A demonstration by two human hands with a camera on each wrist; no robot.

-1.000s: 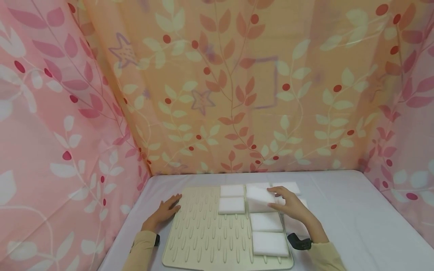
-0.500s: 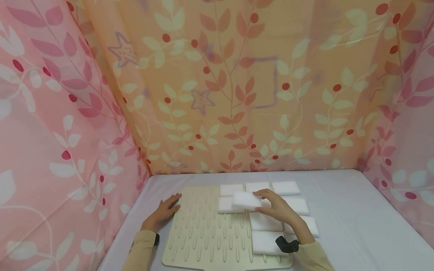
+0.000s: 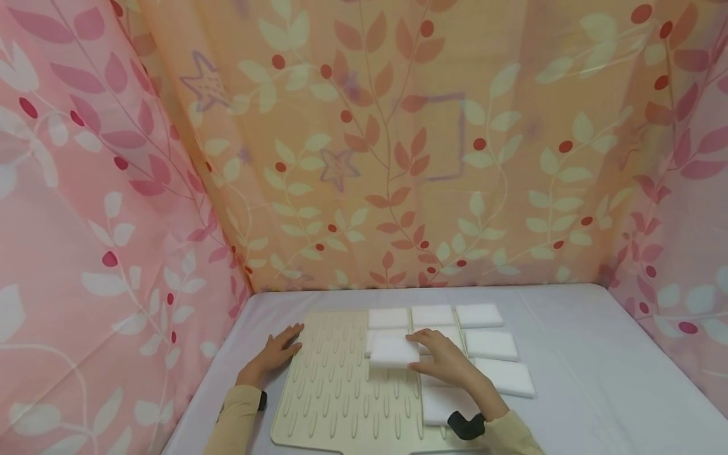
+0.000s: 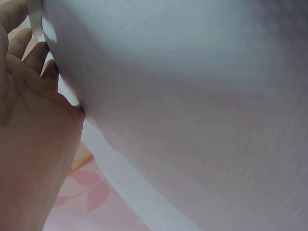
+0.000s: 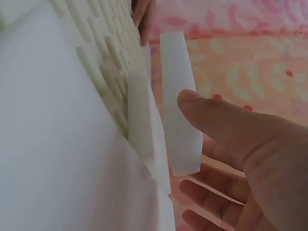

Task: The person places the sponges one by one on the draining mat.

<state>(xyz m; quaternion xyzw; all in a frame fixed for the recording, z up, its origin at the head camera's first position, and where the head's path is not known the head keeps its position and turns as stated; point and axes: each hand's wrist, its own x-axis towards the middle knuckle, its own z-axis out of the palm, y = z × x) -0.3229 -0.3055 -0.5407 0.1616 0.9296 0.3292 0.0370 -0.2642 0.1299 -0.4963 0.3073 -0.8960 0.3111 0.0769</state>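
Note:
My right hand (image 3: 446, 361) pinches a white sponge block (image 3: 391, 351) by its right end, thumb in front and fingers behind. The block is lifted over a beige ridged mat (image 3: 332, 392), partly covering another block behind it. In the right wrist view the thumb (image 5: 211, 113) presses the long narrow side of the held block (image 5: 179, 96), apart from the mat. My left hand (image 3: 275, 351) rests at the mat's left edge with fingers extended; in the left wrist view this hand (image 4: 36, 125) holds nothing I can see.
White blocks lie on the mat's back and right parts, such as the back one (image 3: 388, 317) and the front one (image 3: 446, 404). More blocks (image 3: 491, 345) form a column to the right. A white cloth (image 3: 580, 360) covers the table, and patterned curtains (image 3: 387, 158) enclose it.
My right hand has carried the sponge block left and toward the front, away from the right-hand blocks. The left hand has stayed at the mat's edge.

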